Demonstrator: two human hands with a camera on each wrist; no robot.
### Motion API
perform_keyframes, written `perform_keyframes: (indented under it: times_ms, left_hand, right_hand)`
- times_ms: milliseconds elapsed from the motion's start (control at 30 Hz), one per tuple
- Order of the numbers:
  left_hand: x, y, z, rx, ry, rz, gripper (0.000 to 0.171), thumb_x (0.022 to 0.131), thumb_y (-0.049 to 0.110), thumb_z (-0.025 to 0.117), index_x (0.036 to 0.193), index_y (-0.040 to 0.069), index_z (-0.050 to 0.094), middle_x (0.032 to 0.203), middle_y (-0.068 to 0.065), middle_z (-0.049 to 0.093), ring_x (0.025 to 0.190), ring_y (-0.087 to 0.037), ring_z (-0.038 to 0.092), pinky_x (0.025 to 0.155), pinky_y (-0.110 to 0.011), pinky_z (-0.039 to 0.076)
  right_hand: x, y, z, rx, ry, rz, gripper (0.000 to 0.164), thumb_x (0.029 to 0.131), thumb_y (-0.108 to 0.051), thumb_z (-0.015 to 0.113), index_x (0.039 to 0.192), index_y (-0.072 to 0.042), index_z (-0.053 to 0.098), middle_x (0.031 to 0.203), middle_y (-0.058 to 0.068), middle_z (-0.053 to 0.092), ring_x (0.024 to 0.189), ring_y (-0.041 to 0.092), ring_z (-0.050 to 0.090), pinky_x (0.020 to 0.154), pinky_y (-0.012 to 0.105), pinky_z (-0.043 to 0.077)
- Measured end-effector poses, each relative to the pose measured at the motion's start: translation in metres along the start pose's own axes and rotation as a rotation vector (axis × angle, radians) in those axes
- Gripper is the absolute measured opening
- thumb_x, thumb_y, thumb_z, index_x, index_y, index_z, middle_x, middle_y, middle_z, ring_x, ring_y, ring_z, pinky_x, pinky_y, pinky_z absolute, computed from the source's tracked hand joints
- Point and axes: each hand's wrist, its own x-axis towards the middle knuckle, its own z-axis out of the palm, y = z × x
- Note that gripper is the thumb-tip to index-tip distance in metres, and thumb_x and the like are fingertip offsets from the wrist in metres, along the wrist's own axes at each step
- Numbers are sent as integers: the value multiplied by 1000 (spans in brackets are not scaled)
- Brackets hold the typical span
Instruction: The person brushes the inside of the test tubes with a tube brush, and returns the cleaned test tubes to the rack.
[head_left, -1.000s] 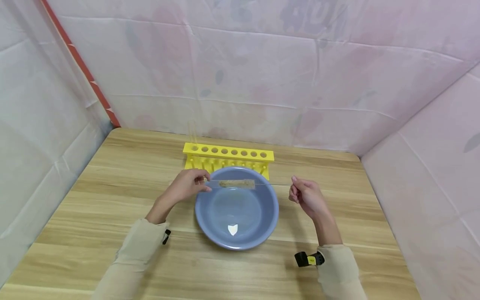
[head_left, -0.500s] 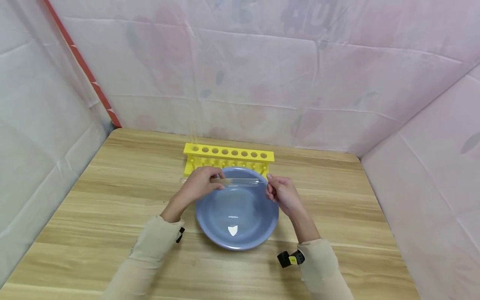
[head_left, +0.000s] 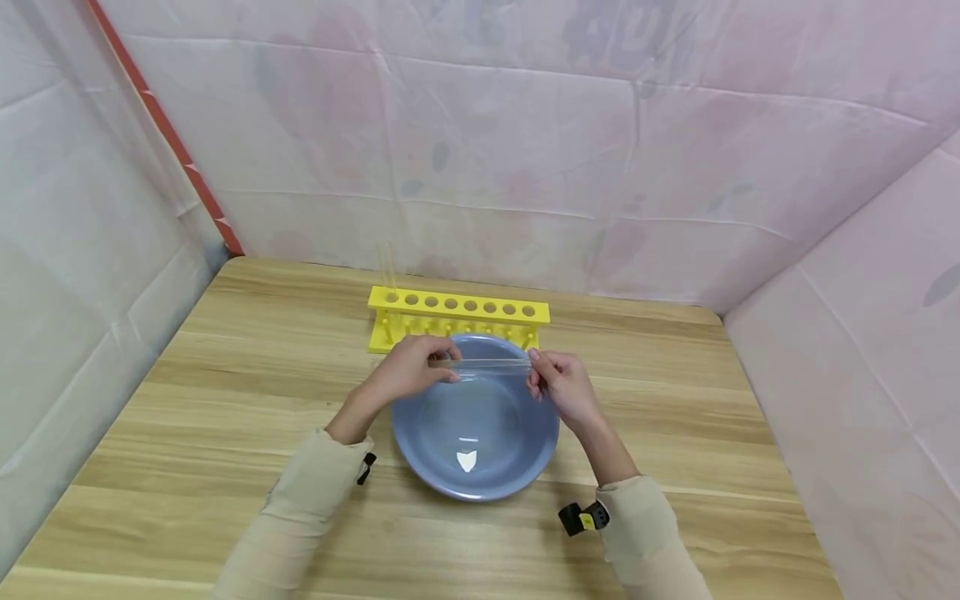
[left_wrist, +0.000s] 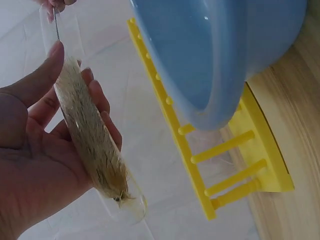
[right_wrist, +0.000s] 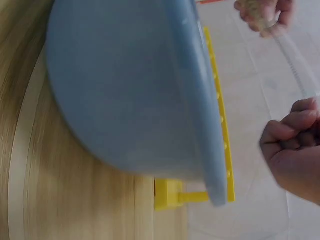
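Two hands, two test tubes, one tube brush, one basin and one rack are in view. The left hand (head_left: 414,368) grasps one glass test tube (head_left: 495,364), thumb laid along it and fingers curled behind. Inside that tube sits the bristled brush (left_wrist: 92,132). The right hand (head_left: 567,389) has its fingers curled, pinching the brush's wire at the tube's right end; whether they also touch the glass I cannot tell.

The held tube lies sideways above the far part of the blue basin (head_left: 405,442), apart from its rim, its closed end reaching left past the hand. Just behind the basin, the yellow rack (head_left: 480,307) shows eight holes in a row, and the second test tube (head_left: 387,267) stands upright in the leftmost.

The rack sits near the back edge of the bench (head_left: 225,417), close to the hanging printed cloth (head_left: 525,150). Wide stretches of wood run left and right of the basin towards the side edges.
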Motion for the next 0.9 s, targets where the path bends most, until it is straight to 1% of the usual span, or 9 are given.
perform_keyframes:
  times_ms: [133,200,267,333,433,567,700,800,900]
  left_hand:
    - [0,2,-5,-51,-26,39,19,78,10,72,93,1,65,76,-1,58,69,-14,48,63,-26,42]
    - [0,3,-7,-59,-27,50,19,78,11,72,92,0,65,75,-1,56,68,-14,46,62,-25,40]
    - [1,5,-7,-54,-16,54,19,78,11,72,92,1,65,76,0,57,69,-13,47,63,-25,41]
    - [1,6,-5,-40,4,37,18,77,11,72,91,1,65,75,0,57,69,-14,48,63,-26,41]
    - [0,9,-1,11,46,5,16,77,11,72,90,3,66,78,0,59,71,-15,50,65,-28,43]
    - [-2,9,6,113,93,-25,14,77,14,73,88,9,66,81,0,60,74,-15,52,68,-31,44]
    - [-4,7,9,164,127,-5,15,75,15,75,86,10,66,81,0,60,73,-15,53,68,-32,44]
    - [-6,4,8,113,124,6,15,75,14,75,87,9,66,80,0,61,73,-15,53,68,-31,44]
    - [-8,0,5,18,101,1,14,76,12,74,87,9,65,80,1,61,74,-14,54,68,-29,45]
  right_hand:
    - [-1,0,-3,-60,-11,-164,42,96,-8,44,59,11,46,51,9,48,47,13,44,45,23,39]
    - [-2,-2,-4,-67,-8,-200,41,96,-8,44,59,10,46,51,9,47,48,13,44,45,25,39]
    - [-2,-5,-4,-64,10,-188,42,96,-8,45,58,10,45,51,9,46,48,13,43,45,25,38]
    - [-2,-8,-3,-21,31,-119,43,96,-8,45,56,7,43,49,6,44,46,13,41,44,24,35]
    - [-2,-13,-2,132,22,59,46,97,-7,43,51,0,37,46,2,38,42,11,35,44,22,31]
    - [0,-16,-3,356,-46,285,48,97,-4,36,49,-9,31,43,-3,31,37,7,26,44,22,24]
    - [0,-17,-4,431,-70,365,48,97,-4,33,50,-10,31,43,-4,28,36,6,24,44,22,20]
    - [-1,-16,-2,363,-40,308,47,98,-7,35,51,-9,33,45,-3,31,37,7,27,46,22,23]
    - [-2,-13,0,173,0,153,46,98,-10,40,52,-4,36,47,1,36,42,9,32,47,22,29]
